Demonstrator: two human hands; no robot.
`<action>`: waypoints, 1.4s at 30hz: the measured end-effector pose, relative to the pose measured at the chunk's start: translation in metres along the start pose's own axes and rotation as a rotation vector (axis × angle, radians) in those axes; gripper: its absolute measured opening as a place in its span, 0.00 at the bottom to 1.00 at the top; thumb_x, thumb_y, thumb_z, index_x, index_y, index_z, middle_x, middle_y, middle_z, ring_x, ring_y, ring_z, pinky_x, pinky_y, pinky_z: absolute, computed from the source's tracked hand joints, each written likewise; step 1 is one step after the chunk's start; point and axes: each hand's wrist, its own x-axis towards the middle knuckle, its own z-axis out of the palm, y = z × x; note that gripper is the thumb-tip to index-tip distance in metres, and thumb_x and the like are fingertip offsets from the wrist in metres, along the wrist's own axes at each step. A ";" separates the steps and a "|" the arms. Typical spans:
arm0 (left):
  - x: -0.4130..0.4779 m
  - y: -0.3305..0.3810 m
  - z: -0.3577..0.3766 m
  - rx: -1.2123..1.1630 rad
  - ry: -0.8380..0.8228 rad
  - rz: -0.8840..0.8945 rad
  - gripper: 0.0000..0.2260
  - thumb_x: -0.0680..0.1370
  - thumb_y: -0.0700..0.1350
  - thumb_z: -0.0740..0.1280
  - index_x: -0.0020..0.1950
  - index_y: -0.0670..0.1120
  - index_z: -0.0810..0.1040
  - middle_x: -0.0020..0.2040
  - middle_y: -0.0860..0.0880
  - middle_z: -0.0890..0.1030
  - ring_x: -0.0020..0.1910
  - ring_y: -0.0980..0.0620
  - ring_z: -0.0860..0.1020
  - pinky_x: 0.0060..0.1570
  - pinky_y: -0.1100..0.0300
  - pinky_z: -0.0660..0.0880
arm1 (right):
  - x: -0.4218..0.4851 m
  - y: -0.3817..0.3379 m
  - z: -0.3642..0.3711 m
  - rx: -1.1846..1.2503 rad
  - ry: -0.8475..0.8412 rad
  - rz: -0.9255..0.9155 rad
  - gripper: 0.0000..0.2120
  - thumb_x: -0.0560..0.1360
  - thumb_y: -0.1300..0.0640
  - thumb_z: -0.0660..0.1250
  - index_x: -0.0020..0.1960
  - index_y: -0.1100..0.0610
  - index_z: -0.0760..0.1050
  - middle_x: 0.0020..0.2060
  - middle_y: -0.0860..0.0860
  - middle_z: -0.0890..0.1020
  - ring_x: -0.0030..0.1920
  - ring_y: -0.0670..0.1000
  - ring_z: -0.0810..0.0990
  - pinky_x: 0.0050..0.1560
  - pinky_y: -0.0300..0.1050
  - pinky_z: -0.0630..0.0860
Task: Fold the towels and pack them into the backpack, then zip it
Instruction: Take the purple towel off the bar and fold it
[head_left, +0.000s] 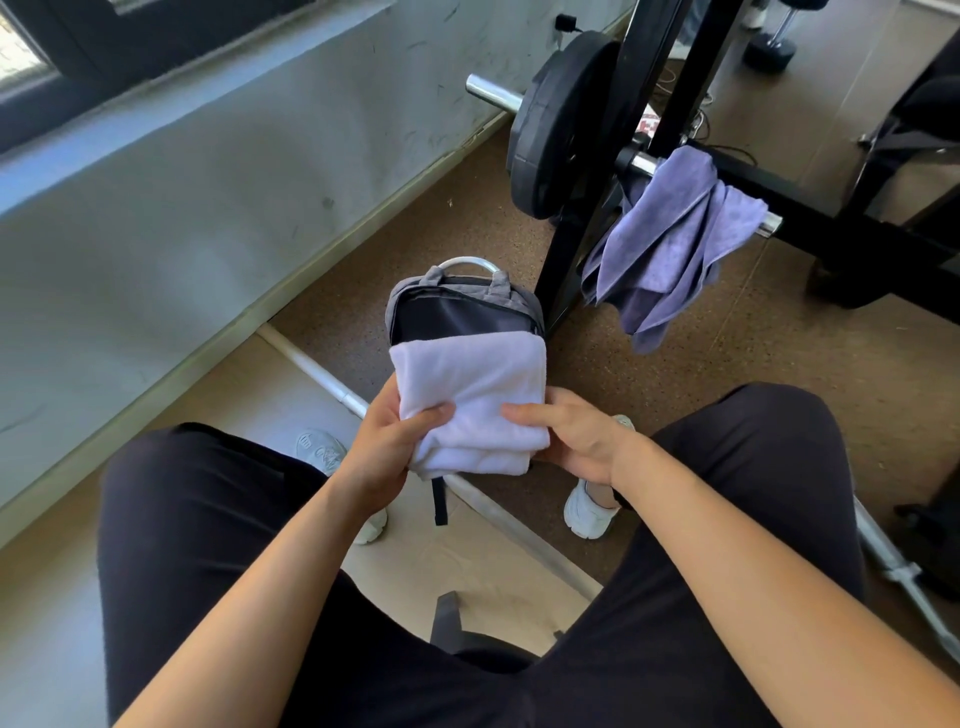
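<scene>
Head-worn, facing forward-down, close, edges seemingly warped

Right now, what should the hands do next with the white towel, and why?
Probably slide the white towel down into the backpack. The towel already looks folded, the left hand and right hand both grip it, and the backpack looks open just beyond it. The purple towel hangs unfolded on the bar, so that one can wait.

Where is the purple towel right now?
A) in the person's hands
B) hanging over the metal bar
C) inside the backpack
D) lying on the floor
B: the purple towel hangs draped over the metal bar, and the left hand and right hand hold only the white towel.
</scene>
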 end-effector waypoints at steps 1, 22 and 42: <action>0.000 0.000 -0.001 0.008 -0.003 0.006 0.20 0.80 0.34 0.68 0.70 0.48 0.74 0.62 0.43 0.84 0.61 0.41 0.83 0.56 0.49 0.82 | 0.000 -0.001 0.000 0.007 0.003 -0.023 0.21 0.76 0.61 0.71 0.69 0.59 0.75 0.62 0.58 0.83 0.60 0.58 0.83 0.59 0.51 0.81; 0.005 0.001 -0.013 -0.119 -0.099 -0.225 0.22 0.65 0.57 0.79 0.41 0.38 0.79 0.41 0.39 0.77 0.41 0.43 0.77 0.45 0.54 0.74 | -0.009 -0.014 0.001 0.143 0.003 -0.126 0.13 0.77 0.55 0.58 0.45 0.61 0.79 0.37 0.55 0.77 0.37 0.52 0.75 0.36 0.44 0.74; 0.118 0.015 -0.022 0.272 0.095 -0.113 0.26 0.66 0.49 0.80 0.62 0.51 0.79 0.56 0.43 0.83 0.52 0.45 0.83 0.45 0.50 0.83 | 0.075 -0.041 -0.029 -0.393 0.360 -0.368 0.09 0.73 0.58 0.72 0.52 0.49 0.78 0.54 0.53 0.78 0.57 0.55 0.78 0.53 0.51 0.77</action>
